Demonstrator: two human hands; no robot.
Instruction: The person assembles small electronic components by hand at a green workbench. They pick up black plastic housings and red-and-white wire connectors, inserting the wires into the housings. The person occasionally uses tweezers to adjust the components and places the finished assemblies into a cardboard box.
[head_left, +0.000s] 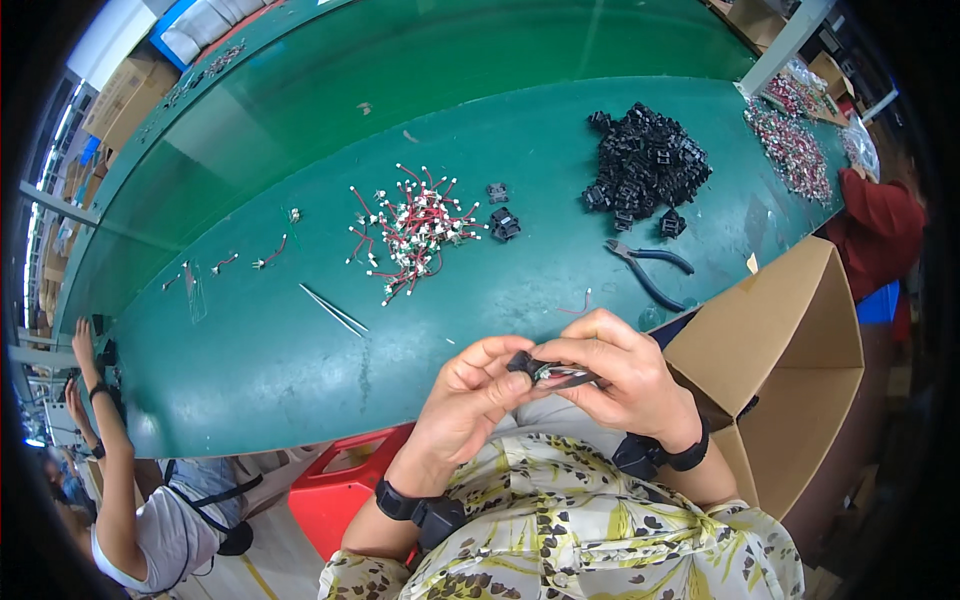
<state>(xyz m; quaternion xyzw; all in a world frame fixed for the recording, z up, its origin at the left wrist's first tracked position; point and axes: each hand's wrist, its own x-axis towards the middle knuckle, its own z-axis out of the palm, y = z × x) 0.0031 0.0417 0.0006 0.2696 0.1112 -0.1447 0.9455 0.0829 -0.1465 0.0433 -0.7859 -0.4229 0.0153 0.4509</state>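
Observation:
Close to my body, just off the table's near edge, both hands hold a small black plastic housing (560, 376) with pale and reddish bits showing inside. My left hand (484, 385) pinches its left end between thumb and fingers. Around the other end the fingers of my right hand (622, 372) are closed, partly covering it. Ahead on the table lies a tangled heap of short red wires with white connectors (415, 225). Beside that heap rest a black plastic part (504, 224) and a smaller dark piece (497, 192).
Tweezers (335, 310) lie left of centre on the green table (250, 370). Pliers (652, 272) sit below a pile of black plastic parts (648, 165). An open cardboard box (780, 370) stands at my right, a red stool (335, 480) at my left. Other people work at both sides.

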